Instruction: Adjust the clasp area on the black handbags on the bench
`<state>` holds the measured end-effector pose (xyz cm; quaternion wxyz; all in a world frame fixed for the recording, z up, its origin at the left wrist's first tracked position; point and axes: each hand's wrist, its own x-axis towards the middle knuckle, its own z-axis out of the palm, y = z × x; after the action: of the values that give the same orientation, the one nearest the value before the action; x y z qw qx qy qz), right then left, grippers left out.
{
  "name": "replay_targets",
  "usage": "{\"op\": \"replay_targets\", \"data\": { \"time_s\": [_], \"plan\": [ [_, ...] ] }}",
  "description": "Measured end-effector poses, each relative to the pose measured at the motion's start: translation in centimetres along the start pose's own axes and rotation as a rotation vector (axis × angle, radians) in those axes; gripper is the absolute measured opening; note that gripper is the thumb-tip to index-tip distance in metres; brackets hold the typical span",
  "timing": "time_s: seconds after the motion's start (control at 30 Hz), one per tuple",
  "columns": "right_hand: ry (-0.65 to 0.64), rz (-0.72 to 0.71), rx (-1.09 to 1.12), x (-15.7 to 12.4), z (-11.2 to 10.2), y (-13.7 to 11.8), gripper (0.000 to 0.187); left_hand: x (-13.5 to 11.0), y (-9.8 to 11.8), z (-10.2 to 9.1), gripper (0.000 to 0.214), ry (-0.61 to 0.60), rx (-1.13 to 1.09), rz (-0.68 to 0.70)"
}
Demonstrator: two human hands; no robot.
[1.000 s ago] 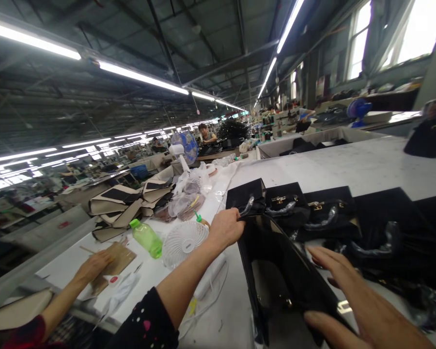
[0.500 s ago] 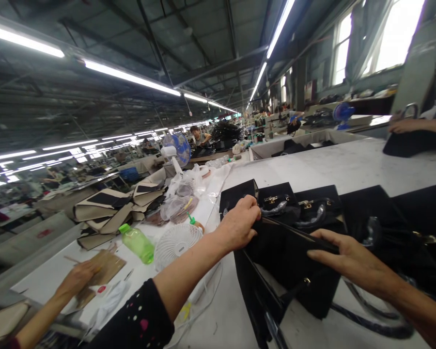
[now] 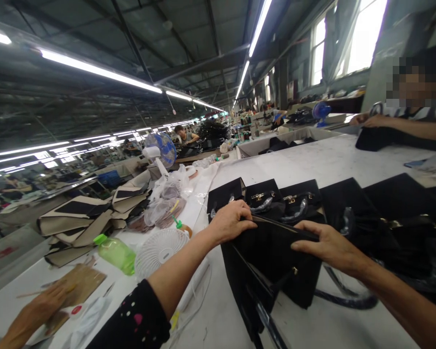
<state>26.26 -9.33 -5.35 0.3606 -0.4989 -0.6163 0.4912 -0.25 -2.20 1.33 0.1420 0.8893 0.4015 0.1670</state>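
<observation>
A black handbag stands tilted on the white table in front of me, its mouth edge facing up and a gold stud showing on its side. My left hand is closed on the far left corner of that top edge. My right hand pinches the right end of the same edge, thumb on the near face. A plastic-wrapped handle hangs at the bag's lower front. Just behind it, several more black handbags with gold clasps and wrapped handles line the table.
To the left are a small white fan, a green bottle and stacked beige-and-black panels. Another person's hand rests on a brown sheet at lower left. Across the table, a co-worker's hands hold a black piece.
The view has turned to the right, so everything sits further left and the co-worker across the table shows more. Both my hands keep their hold on the handbag's edge.
</observation>
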Motion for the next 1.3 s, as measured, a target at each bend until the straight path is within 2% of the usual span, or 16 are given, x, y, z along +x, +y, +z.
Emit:
{"op": "replay_targets", "data": {
  "time_s": [0.2, 0.5, 0.8, 0.97, 1.17, 1.3],
  "plan": [
    [0.088, -0.016, -0.004, 1.5, -0.6, 1.2, 0.035, -0.2, -0.8, 0.1, 0.020, 0.033, -0.097, -0.049],
    [0.156, -0.103, -0.150, 2.9, -1.0, 1.2, 0.035, -0.5, -0.7, 0.4, 0.019, 0.105, 0.018, -0.113],
    [0.130, -0.147, -0.330, 3.2, -1.0, 0.5, 0.040, -0.6, 0.0, 0.4, 0.017, 0.112, 0.068, -0.164],
    [0.109, -0.167, -0.535, 3.7, -1.1, -0.8, 0.035, -0.3, 0.3, 0.4, 0.018, 0.117, 0.081, -0.202],
    [0.111, -0.243, -0.836, 5.4, 0.3, -3.5, 0.021, -0.2, 0.2, 0.6, 0.018, 0.141, 0.098, -0.224],
    [0.102, -0.199, -0.952, 5.9, 0.8, -4.7, 0.030, -0.1, 0.2, 0.7, 0.019, 0.148, 0.096, -0.221]
  ]
}}
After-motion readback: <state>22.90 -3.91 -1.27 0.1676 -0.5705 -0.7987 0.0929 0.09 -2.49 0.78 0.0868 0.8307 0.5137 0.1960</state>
